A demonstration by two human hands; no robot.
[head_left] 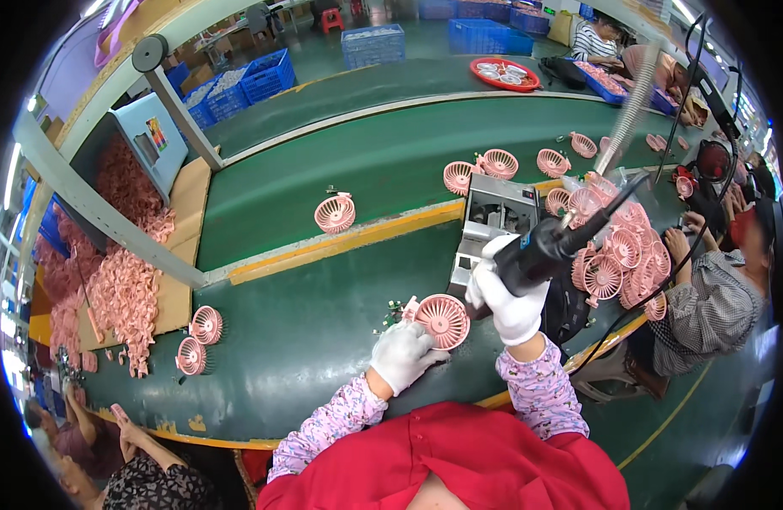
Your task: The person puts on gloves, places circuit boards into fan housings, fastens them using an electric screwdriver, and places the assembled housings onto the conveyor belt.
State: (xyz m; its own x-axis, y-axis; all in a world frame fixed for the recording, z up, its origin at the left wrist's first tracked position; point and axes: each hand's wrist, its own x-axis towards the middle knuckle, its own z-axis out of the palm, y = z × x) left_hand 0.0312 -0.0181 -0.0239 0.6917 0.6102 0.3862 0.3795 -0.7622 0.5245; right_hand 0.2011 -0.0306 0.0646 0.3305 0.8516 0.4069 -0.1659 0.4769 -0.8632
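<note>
from where i stand, the worker's gloved left hand [404, 355] curls its fingers over the lower left edge of a round pink fan housing [444, 321], gripping it against the green table [281, 340], slats facing up. a few small green circuit pieces [390, 318] lie just beside it, to the left. the gloved right hand [510, 302] wraps around a thick black power tool [531, 259], held to the right of the housing and apart from it. a metal box [497, 208] sits just beyond that hand. further right, a heap of pink housings [625, 251] crowds the table, while a single pink housing [334, 214] rests on the green strip [272, 204] behind.
</note>
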